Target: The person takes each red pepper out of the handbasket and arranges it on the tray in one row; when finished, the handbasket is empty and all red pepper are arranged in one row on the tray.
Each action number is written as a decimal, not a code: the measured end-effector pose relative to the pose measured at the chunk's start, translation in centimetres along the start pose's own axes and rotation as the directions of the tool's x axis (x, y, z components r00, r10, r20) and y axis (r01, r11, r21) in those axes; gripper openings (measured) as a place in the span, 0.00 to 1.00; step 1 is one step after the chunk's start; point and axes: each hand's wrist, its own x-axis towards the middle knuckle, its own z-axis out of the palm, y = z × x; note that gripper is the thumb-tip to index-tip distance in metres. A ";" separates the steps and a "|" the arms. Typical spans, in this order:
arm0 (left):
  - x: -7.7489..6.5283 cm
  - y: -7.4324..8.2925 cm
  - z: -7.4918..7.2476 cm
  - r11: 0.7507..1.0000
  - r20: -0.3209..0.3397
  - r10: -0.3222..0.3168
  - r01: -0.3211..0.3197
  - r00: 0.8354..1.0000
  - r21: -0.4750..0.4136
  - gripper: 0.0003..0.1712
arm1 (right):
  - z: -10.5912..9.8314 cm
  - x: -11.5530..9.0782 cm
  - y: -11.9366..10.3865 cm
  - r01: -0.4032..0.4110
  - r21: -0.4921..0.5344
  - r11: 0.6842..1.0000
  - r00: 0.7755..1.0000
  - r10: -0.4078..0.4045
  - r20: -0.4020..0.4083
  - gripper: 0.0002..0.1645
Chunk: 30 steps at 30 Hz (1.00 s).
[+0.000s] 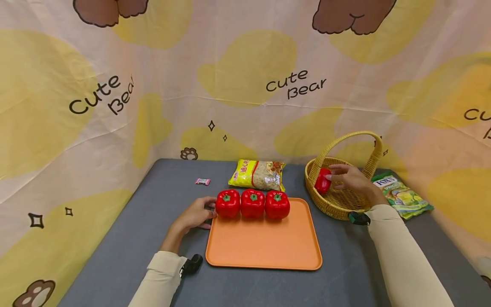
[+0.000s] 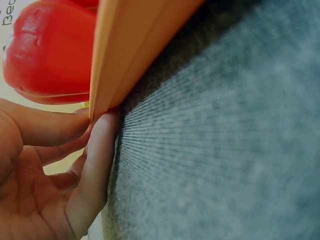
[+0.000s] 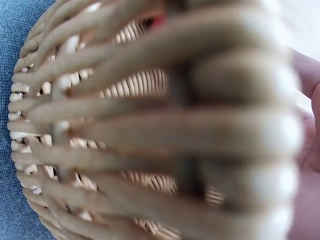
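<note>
Three red bell peppers (image 1: 252,203) with green stems sit in a row along the far edge of an orange tray (image 1: 264,247). At the tray's left edge, my left hand (image 1: 196,214) pinches the rim between thumb and fingers, seen closely in the left wrist view beside a red pepper (image 2: 50,52). Over on the right, my right hand (image 1: 350,181) reaches inside a wicker basket (image 1: 326,207) and holds another red pepper (image 1: 322,181) near its left inner wall. Basket weave (image 3: 150,120) hides most of that hand in the right wrist view.
A yellow pasta bag (image 1: 258,175) lies behind the tray, with a small pink wrapped candy (image 1: 202,181) to its left. Right of the basket is a green FOXS candy bag (image 1: 402,196). The grey table (image 1: 161,192) meets a printed cloth at the back.
</note>
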 end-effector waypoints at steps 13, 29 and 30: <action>0.1 -0.1 0.1 1.000 -0.001 -0.001 0.001 1.000 0.007 0.33 | 0.1 0.1 0.3 -0.012 0.056 0.998 1.000 0.011 0.018 0.41; 0.0 0.0 0.1 1.000 -0.007 0.001 -0.001 1.000 0.014 0.33 | 0.2 0.1 0.8 -0.032 0.142 0.989 0.998 0.023 0.060 0.42; 0.0 0.0 0.1 1.000 -0.006 0.001 -0.001 1.000 0.015 0.33 | 0.3 0.0 0.8 -0.029 0.143 0.989 0.998 0.020 0.063 0.42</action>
